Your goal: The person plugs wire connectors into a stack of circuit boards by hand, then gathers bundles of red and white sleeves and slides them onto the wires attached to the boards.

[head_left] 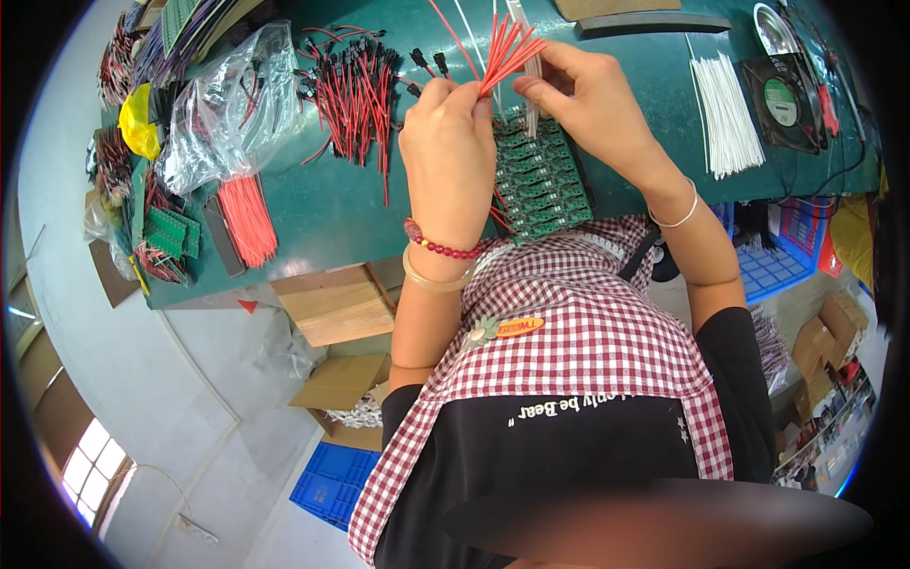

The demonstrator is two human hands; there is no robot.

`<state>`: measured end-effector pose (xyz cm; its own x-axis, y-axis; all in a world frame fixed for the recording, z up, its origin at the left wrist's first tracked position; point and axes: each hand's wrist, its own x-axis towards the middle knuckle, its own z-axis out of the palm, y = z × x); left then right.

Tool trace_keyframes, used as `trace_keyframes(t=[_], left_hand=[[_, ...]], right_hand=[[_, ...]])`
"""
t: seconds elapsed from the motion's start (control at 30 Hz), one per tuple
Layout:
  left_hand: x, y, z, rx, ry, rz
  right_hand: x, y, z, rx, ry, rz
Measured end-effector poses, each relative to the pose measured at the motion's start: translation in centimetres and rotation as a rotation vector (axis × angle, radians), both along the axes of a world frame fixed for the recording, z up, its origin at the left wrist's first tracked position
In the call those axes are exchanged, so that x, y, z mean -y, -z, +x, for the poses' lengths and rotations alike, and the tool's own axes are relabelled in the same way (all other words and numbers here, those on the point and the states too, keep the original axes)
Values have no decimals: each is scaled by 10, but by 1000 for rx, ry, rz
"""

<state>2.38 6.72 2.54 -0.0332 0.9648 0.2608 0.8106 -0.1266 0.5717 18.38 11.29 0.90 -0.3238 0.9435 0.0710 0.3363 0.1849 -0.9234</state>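
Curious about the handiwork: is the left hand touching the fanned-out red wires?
Touching: the head view shows the left hand pinching the red wires where they bunch together.

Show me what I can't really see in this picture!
All in the head view:
- The lower part of the bunch of red wires: the left hand covers it.
- The right hand's last fingers: curled behind its own back.
- The tiny parts on the green circuit boards: too small.
- The brown board: cut off by the top edge.
- Everything inside the clear plastic bag: folds and shine blur it.
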Motion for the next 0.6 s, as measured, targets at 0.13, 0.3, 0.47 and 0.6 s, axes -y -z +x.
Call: trace_keyframes(t=[0.13, 0.3, 0.47, 0.6], left_hand=[[-1, 1, 1, 5, -10, 4], [-1, 1, 1, 4, -18, -34], [-2, 1, 1, 30, 5, -42], [-2, -2, 0, -27, 18, -48]], right_hand=[[3, -9, 10, -55, 18, -142], [6, -14, 30, -243, -95, -426], [13, -12, 40, -267, -100, -439], [17, -13, 33, -194, -86, -409]])
